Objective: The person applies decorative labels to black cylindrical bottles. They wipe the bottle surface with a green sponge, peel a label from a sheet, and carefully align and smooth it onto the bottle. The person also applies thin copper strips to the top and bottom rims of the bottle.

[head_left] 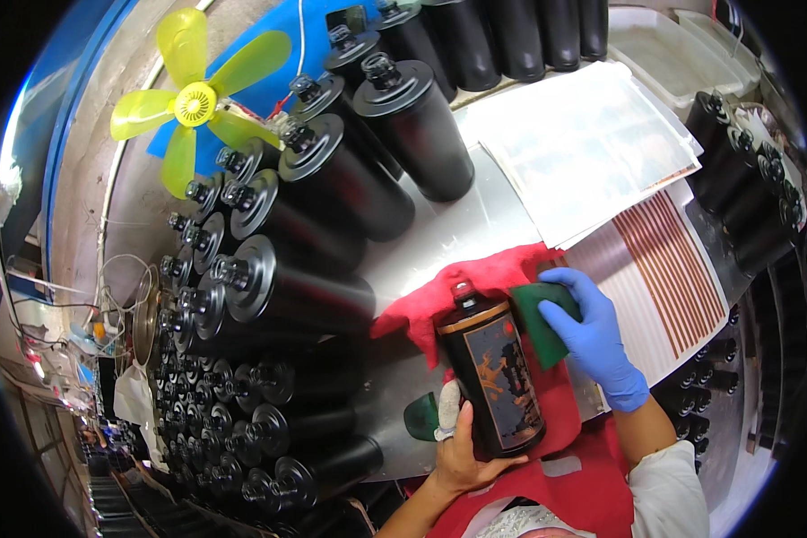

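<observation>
A black bottle [493, 377] with a gold band and a dark decorated label lies tilted on a red cloth [511, 264]. My left hand [464, 453] is cupped around its lower end, one finger wrapped in a pale cover. In a blue glove, my right hand [594, 332] pinches a dark green flat piece [543, 325] beside the bottle's shoulder. Another dark green piece [420, 418] is next to my left fingers on the metal table [399, 269]; part of it is hidden.
Several black bottles [318, 242] crowd the left side and the back. At the right lie stacked printed sheets [592, 143] and a brown-striped sheet [663, 278]. A yellow-green fan [195, 103] stands at the upper left. A white tub [672, 54] sits at the back right.
</observation>
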Demonstrator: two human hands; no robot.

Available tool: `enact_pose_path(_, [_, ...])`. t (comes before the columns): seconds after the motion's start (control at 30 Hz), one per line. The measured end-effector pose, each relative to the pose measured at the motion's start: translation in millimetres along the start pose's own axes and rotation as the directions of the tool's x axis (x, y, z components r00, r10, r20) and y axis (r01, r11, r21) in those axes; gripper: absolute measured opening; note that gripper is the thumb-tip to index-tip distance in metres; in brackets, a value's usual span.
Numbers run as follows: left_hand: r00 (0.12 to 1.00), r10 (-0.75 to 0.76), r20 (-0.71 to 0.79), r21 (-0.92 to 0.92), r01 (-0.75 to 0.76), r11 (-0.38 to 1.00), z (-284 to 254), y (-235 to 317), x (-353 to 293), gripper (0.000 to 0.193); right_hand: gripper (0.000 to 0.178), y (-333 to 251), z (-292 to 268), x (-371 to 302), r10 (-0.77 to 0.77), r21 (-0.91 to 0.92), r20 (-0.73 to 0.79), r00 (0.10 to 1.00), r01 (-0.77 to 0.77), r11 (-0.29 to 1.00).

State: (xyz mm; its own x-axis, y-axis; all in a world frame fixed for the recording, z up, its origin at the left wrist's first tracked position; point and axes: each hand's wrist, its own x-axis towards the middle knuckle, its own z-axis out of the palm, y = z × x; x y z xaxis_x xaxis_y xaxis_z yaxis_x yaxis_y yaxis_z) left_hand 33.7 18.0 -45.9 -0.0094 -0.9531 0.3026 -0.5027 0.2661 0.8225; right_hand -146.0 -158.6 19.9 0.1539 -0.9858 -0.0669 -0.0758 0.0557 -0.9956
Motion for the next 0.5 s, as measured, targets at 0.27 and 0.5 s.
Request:
enact_pose_path(0.27, [0.848,-0.328,-0.417,-0.342,0.188,0.92,-19,3,95,0.057,0.013,4,-21,-20,0.228,0.445,0.15,0.962,-0.272,0.853])
enact_pose_path(0.5, [0.705,-0.592,-0.391,-0.813,0.037,0.581,-9,2,141,0.06,0.024,-4,13,-29,0.423,0.152,0.301,0.855,-0.48,0.864])
